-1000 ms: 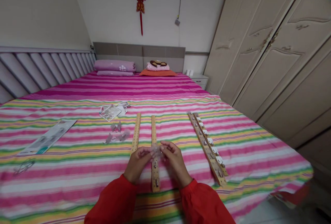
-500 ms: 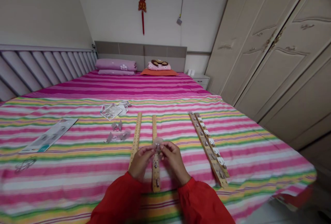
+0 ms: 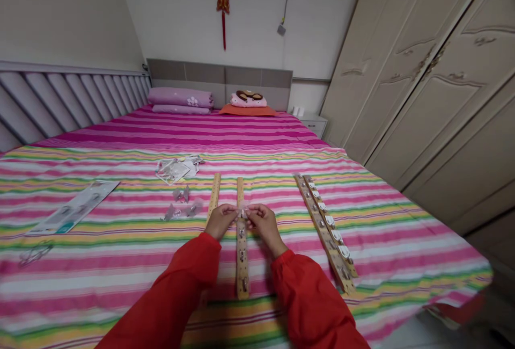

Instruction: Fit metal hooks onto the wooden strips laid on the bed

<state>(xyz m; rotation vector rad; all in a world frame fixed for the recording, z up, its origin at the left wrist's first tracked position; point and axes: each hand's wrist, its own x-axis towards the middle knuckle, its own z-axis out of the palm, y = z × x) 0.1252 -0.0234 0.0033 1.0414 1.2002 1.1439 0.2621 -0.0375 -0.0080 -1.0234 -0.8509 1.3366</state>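
Note:
A wooden strip [image 3: 242,263] with small metal pieces along its near half lies lengthwise on the striped bedspread. My left hand [image 3: 222,220] and my right hand [image 3: 263,225] meet over its middle, fingers pinched on a small clear packet [image 3: 242,210] with a bit of metal in it. Just left of it, a bare wooden strip with holes [image 3: 215,190] is partly covered by my left hand. Two more strips lie to the right, one with metal pieces [image 3: 321,224] and one with white round pieces [image 3: 330,221].
Several small clear packets [image 3: 195,208] lie left of the strips, with a pile of flat packages [image 3: 173,171] behind them. Farther left are a long card package [image 3: 76,208] and some thin wire-like items [image 3: 36,253]. Folded bedding [image 3: 181,97] rests by the headboard.
Both hands have moved farther along the middle strip, away from me, with the packet between them. More metal pieces on the strip now show in front of the hands.

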